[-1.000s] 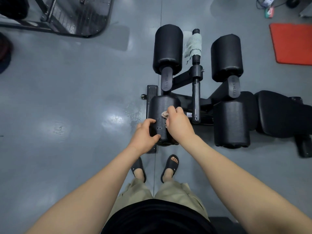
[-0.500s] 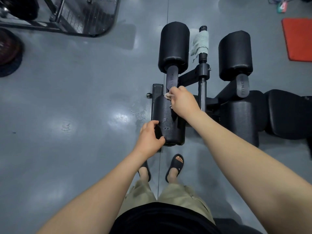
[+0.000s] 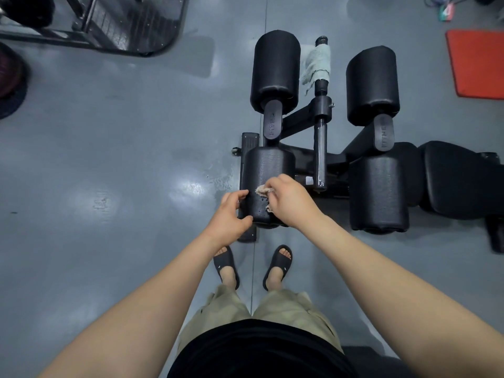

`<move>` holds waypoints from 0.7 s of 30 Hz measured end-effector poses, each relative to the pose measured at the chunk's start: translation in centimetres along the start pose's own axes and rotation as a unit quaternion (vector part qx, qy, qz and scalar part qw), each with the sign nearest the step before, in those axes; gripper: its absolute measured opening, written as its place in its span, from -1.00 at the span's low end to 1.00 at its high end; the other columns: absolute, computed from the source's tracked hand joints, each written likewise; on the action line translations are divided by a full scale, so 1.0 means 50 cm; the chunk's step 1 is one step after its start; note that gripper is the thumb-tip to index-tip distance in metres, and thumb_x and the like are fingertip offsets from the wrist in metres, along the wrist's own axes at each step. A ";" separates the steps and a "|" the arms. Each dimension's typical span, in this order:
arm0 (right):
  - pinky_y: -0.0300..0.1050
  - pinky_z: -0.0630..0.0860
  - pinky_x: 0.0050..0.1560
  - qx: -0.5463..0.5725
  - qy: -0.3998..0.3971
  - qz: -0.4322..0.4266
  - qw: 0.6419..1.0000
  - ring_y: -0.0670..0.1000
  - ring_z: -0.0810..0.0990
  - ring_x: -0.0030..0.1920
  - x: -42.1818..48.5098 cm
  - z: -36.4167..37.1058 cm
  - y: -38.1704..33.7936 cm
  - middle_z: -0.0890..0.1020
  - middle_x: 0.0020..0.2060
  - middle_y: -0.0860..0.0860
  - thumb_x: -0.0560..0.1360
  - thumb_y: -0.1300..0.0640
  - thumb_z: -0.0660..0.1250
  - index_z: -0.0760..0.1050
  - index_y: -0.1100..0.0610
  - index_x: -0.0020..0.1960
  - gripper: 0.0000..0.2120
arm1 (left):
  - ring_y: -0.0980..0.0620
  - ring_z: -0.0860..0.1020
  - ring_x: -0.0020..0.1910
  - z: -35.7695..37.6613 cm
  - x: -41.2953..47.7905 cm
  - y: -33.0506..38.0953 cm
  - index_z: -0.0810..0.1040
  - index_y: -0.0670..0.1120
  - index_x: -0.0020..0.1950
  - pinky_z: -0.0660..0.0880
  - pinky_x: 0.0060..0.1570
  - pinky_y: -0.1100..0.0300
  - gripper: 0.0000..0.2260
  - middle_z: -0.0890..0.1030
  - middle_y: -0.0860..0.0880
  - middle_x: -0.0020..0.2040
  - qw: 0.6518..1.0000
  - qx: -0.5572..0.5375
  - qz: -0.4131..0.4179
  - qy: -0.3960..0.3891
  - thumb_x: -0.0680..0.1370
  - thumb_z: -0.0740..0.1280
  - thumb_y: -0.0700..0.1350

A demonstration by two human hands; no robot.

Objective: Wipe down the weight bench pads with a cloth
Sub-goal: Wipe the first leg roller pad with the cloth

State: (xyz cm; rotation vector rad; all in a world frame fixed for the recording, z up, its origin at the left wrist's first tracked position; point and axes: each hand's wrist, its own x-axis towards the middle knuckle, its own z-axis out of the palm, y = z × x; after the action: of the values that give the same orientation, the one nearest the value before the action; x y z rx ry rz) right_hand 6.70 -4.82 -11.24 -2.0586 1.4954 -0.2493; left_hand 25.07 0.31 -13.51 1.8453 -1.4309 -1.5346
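The weight bench [image 3: 296, 122] carries four black roller pads in two pairs, plus one long seat pad [image 3: 461, 181] running off the right edge of the frame. The person stands over the lower left roller pad [image 3: 266, 167], just below the frame's centre. Its vinyl is black, finely grained and faintly shiny, with a few small dots near its near end.

The right hand [image 3: 291, 203] is curled round one bunched cloth [image 3: 262, 190], pale beige or pinkish as far as I can tell, and presses it onto the top of that pad. The left hand [image 3: 229, 216] grips the pad's left side, fingers hooked over the top and thumb at the near end.

Neither hand touches the upper left roller pad [image 3: 276, 69], the upper right roller pad [image 3: 372, 83] or the lower right roller pad [image 3: 379, 192]. One grey-green towel [image 3: 317, 65] hangs draped on the centre post [image 3: 319, 156] between the two upper pads.

Two black sandals [image 3: 281, 259] stand on the grey floor [image 3: 109, 159] at bottom centre. One red mat [image 3: 477, 61] lies at the upper right edge, and one black machine base [image 3: 131, 23] sits at the upper left.
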 end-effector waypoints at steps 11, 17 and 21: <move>-0.05 0.45 0.06 0.051 -0.024 0.023 0.998 0.20 0.57 0.02 -0.097 0.034 -0.014 0.58 -0.02 0.18 0.53 0.29 0.30 0.61 0.26 0.12 -0.80 | 0.02 0.41 0.42 -0.004 0.002 0.006 0.34 0.00 0.51 0.45 0.31 0.15 -0.46 0.30 0.00 0.43 1.000 0.015 -0.005 0.000 0.56 0.40 -0.23; -0.11 0.47 0.06 0.087 -0.110 0.058 0.988 0.05 0.55 0.00 -0.137 0.007 -0.018 0.53 -0.05 0.02 0.56 0.20 0.26 0.61 0.11 0.09 -0.81 | -0.02 0.41 0.44 -0.003 0.002 0.007 0.33 0.00 0.51 0.46 0.31 0.14 -0.47 0.28 -0.01 0.45 1.000 0.016 -0.006 0.000 0.57 0.39 -0.22; -0.31 0.43 -0.37 0.195 -0.128 0.120 0.965 -0.20 0.53 -0.33 -0.104 -0.067 -0.023 0.54 -0.21 -0.13 0.57 0.21 0.24 0.58 0.04 0.00 -0.84 | -0.03 0.40 0.45 -0.001 -0.001 0.007 0.33 -0.01 0.52 0.44 0.38 0.05 -0.46 0.28 -0.02 0.46 1.000 0.017 -0.009 -0.002 0.57 0.39 -0.23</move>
State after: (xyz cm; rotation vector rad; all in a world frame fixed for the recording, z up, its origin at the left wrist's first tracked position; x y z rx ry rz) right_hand 4.21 -0.93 -6.93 -1.5219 1.3912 -0.1587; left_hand 24.94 0.16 -13.20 1.8809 -1.4558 -1.5312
